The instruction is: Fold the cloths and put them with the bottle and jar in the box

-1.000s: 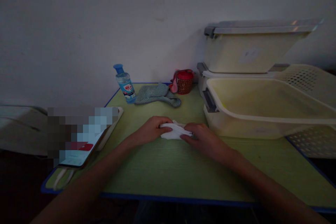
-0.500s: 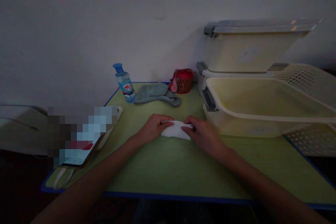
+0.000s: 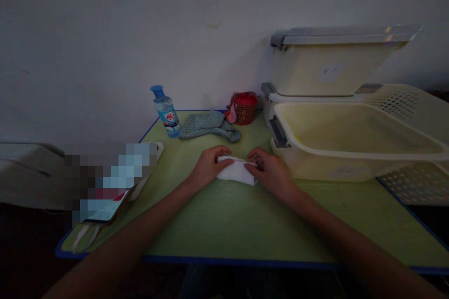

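Note the wall (image 3: pixel 105 32), grey and plain, behind your whole work area. Your table (image 3: pixel 228 229) has a green top w/ blue edging. On its R side you have an open cream bin (image 3: pixel 326 168) w/ a dark grey handle on its L end. Behind it is a lidded box (image 3: pixel 312 70), raised on another container – clear lid, grey latch, pale label on the front. A perforated basket (image 3: pixel 421 112) is at far R, partly hidden by the bin.

On your L, near the table edge, a phone (image 3: pixel 105 210) is propped at an angle; most of its screen is pixelated. At back, ref. a grey knit cloth (image 3: pixel 203 126), lying rumpled btwn a blue-capped bottle (image 3: pixel 168 114), upright on its L, and a small red woven basket (image 3: pixel 245 112) on its R.

Your L hand (image 3: pixel 208 163) grips the L end of the white cloth: thumb on top, index arched at the far side, other fingers mostly hidden. Your R hand (image 3: pixel 271 173) grips the R end likewise – thumb on top, index curled behind. The white cloth (image 3: pixel 235 172), folded to a compact strip, is at approx. table ctr, btwn both hands; can't tell if its underside touches the table
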The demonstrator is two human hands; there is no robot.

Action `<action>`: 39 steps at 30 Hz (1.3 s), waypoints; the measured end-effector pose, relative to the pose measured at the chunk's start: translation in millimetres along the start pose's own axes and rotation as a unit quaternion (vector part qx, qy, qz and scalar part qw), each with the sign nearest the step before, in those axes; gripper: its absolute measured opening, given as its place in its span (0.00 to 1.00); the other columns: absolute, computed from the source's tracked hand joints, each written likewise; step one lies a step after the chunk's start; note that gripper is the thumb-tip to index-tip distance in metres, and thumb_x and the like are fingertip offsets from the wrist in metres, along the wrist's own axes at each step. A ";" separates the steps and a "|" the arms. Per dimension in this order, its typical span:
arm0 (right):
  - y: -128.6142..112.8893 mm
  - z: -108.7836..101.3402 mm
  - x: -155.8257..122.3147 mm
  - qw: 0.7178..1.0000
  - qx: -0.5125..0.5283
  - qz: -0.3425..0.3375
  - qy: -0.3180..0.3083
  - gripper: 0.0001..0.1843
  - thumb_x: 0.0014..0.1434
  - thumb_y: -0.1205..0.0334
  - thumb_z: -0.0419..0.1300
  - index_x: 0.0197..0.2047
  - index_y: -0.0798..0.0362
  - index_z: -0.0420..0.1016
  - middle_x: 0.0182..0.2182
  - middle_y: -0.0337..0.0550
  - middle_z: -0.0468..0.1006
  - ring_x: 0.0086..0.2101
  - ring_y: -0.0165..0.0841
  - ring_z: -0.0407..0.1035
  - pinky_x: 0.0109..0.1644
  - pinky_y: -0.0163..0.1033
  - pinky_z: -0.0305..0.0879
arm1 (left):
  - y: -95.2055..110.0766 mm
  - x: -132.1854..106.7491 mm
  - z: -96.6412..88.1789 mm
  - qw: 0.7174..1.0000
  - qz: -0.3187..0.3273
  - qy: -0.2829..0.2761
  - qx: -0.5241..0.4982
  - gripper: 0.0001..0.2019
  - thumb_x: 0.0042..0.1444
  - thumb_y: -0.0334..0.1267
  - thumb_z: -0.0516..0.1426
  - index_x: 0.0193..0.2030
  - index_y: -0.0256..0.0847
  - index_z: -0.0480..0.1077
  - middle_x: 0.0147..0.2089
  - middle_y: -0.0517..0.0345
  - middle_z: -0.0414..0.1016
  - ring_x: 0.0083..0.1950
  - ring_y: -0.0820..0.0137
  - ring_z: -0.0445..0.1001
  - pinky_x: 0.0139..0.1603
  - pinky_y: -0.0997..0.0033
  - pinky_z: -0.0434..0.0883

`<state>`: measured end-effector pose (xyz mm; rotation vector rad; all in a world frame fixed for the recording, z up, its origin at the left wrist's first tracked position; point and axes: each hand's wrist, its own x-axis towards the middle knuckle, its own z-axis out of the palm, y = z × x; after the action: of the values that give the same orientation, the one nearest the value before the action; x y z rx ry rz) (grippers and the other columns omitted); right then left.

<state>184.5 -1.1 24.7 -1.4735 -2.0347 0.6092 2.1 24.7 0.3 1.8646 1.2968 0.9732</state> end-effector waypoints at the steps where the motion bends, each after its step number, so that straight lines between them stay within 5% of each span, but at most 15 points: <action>1: -0.7 -0.1 -0.4 1.000 -0.002 0.001 0.005 0.05 0.52 0.66 0.56 0.35 0.54 0.67 0.22 0.36 0.72 0.22 0.27 0.65 0.24 0.30 0.55 | -0.8 -0.1 0.7 1.000 -0.007 0.004 -0.008 0.11 0.47 0.36 0.58 0.38 0.35 0.70 0.30 0.58 0.72 0.30 0.72 0.70 0.29 0.75 0.64; 7: -2.3 0.0 -2.2 1.000 -0.028 -0.003 0.011 0.05 0.52 0.67 0.57 0.35 0.55 0.69 0.22 0.37 0.72 0.23 0.28 0.66 0.26 0.31 0.57 | 1.3 -2.6 1.2 1.000 -0.001 0.007 0.013 0.07 0.49 0.37 0.56 0.32 0.35 0.72 0.28 0.59 0.73 0.28 0.73 0.68 0.29 0.75 0.63; 15: 9.5 10.5 -0.8 0.995 -0.013 -0.101 0.013 0.16 0.54 0.72 0.54 0.47 0.57 0.67 0.41 0.49 0.73 0.40 0.33 0.68 0.44 0.42 0.65 | 2.7 -4.0 -0.1 0.999 0.025 -0.022 0.000 0.09 0.52 0.38 0.53 0.32 0.35 0.72 0.30 0.58 0.74 0.33 0.70 0.69 0.35 0.73 0.64; 24: 14.3 16.4 1.0 0.990 0.016 -0.139 -0.003 0.16 0.58 0.71 0.50 0.50 0.55 0.64 0.45 0.50 0.71 0.46 0.35 0.66 0.49 0.46 0.64 | 6.4 -5.2 -0.8 0.998 0.017 -0.059 -0.031 0.11 0.52 0.41 0.51 0.30 0.36 0.68 0.25 0.62 0.66 0.27 0.74 0.63 0.28 0.76 0.59; 32: 11.6 15.4 -1.2 0.985 0.015 -0.169 -0.007 0.12 0.58 0.72 0.49 0.45 0.54 0.64 0.40 0.48 0.71 0.43 0.36 0.66 0.47 0.45 0.65 | 4.8 -6.0 0.0 0.997 0.025 -0.047 -0.063 0.09 0.53 0.40 0.52 0.32 0.37 0.67 0.28 0.62 0.67 0.31 0.73 0.65 0.32 0.75 0.61; 39: 5.6 14.1 -3.6 0.991 -0.002 -0.131 -0.017 0.11 0.59 0.74 0.47 0.43 0.55 0.63 0.39 0.49 0.72 0.40 0.35 0.67 0.43 0.43 0.65 | 2.5 -4.6 1.6 0.996 0.038 -0.031 -0.073 0.06 0.51 0.37 0.54 0.34 0.37 0.67 0.32 0.60 0.69 0.34 0.72 0.67 0.35 0.74 0.63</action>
<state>179.9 -3.5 10.0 -1.1782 -2.2089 0.5249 3.5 19.4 0.7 1.8274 1.0961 1.0122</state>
